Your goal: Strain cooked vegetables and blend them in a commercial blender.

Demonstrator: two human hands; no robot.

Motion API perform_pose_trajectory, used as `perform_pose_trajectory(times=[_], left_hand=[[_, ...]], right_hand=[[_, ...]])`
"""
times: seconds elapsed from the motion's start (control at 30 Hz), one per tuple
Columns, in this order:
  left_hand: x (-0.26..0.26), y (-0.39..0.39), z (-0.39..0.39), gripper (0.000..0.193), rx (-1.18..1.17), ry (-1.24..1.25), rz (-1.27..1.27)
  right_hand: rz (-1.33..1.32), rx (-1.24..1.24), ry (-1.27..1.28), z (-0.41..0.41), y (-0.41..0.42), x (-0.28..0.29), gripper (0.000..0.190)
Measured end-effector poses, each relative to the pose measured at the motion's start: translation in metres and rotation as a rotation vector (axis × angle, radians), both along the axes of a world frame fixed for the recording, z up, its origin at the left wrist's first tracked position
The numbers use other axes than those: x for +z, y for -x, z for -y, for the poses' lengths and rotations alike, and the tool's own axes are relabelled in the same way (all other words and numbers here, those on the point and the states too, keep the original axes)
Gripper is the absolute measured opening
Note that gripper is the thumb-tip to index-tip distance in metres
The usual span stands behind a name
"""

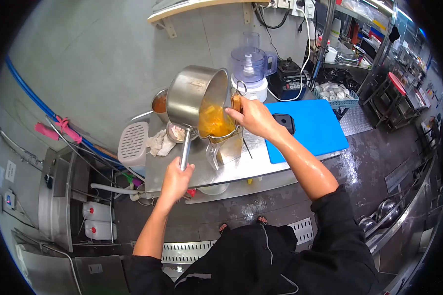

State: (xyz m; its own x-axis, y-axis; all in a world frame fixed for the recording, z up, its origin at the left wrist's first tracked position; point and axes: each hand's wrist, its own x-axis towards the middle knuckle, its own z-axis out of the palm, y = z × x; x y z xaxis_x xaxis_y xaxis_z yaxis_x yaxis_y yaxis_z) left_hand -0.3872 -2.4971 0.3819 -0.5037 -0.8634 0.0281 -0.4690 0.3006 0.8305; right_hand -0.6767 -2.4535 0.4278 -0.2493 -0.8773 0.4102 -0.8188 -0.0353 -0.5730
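My left hand (177, 180) grips the long handle of a stainless steel saucepan (192, 92). The pan lies tilted on its side, its mouth facing right and down, over a clear blender jug (230, 149) on the steel table. Yellow-orange liquid with soft pieces (214, 120) sits at the pan's lower lip. In my right hand (256, 114) is the wooden handle of a utensil (236, 101) with a wire loop at its top. Its lower end is hidden by the pan rim and my hand.
Behind stand a food processor (249, 66) and a black blender base (288, 79). A blue cutting board (310, 129) bears a black blender lid (283, 123). At left are a metal container of reddish-brown food (159, 103), a bowl (175, 132), a crumpled cloth (161, 143) and a slotted plastic lid (133, 142).
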Motion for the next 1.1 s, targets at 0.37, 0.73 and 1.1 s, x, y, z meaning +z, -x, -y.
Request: perform_pose_trajectory(times=[0.37, 0.73, 1.1], left_hand=[[0.021, 0.008, -0.008, 0.022, -0.012, 0.177, 0.091], [0.035, 0.010, -0.010, 0.024, 0.008, 0.223, 0.136], [0.043, 0.010, -0.009, 0.020, 0.009, 0.178, 0.078]], right_hand=[[0.035, -0.051, 0.015, -0.006, 0.002, -0.014, 0.044], [0.026, -0.068, -0.036, -0.007, 0.000, -0.012, 0.041], [0.019, -0.109, 0.025, -0.005, 0.000, -0.015, 0.043]])
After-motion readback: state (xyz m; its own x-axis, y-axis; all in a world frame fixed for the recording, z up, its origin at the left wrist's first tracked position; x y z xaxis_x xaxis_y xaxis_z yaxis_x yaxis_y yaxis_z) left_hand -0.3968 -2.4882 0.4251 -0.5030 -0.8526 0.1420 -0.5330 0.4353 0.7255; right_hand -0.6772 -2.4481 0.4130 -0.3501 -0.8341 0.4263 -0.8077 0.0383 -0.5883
